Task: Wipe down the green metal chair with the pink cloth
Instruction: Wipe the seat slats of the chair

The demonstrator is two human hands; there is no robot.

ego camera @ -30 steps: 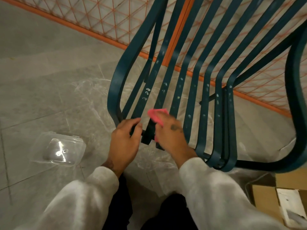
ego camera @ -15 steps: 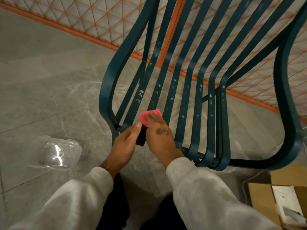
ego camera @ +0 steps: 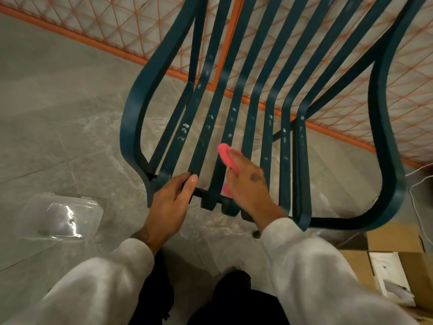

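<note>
Where the flat, curved slats of the green metal chair (ego camera: pixel 136 109) meet its front bar, white flecks dot the matte paint. Left hand (ego camera: pixel 171 202) curls round one slat end, thumb on top. Right hand (ego camera: pixel 248 184), just beside it, clasps the soft pink cloth (ego camera: pixel 226 156) against a middle slat. Cloth shows past the fingertips and by the thumb. Glossy clear plastic box (ego camera: pixel 63 216) on the grey marbled floor (ego camera: pixel 58 102).

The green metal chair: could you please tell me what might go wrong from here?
The pink cloth covers only one slat under the right hand, so the white specks on neighbouring slats may be missed. The left hand grips the green metal chair close by; its fingers could get pinched between slats.
</note>
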